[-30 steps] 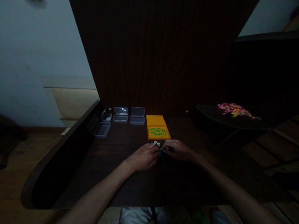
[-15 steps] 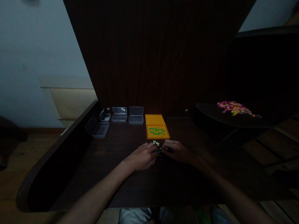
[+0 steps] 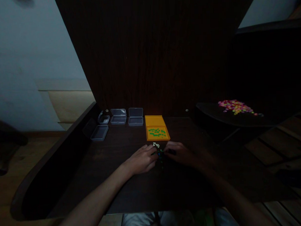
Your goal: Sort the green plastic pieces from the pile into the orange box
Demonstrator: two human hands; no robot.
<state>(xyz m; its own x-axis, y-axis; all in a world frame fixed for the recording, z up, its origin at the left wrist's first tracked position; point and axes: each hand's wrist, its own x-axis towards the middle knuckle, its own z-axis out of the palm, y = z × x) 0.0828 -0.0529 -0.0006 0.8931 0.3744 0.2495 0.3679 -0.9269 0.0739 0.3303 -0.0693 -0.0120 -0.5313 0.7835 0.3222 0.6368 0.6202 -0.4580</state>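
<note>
My left hand (image 3: 141, 160) and my right hand (image 3: 180, 153) rest close together on a dark wooden desk (image 3: 133, 179). Between their fingertips lies a small heap of tiny beads (image 3: 157, 148), white ones on top and darker ones below. The fingers of both hands curl inward at the heap; the dim light hides what they pinch. Just beyond the hands sits an open orange box (image 3: 156, 128) with green beads in its near half.
Several clear plastic boxes (image 3: 118, 116) stand open at the desk's back left. A pile of pink and yellow beads (image 3: 235, 107) lies on a dark curved shelf at the right. A tall dark wood panel (image 3: 158, 53) backs the desk.
The view has shifted a little, so everything sits slightly lower left. Both hands stay at the bead heap with only small finger movements.
</note>
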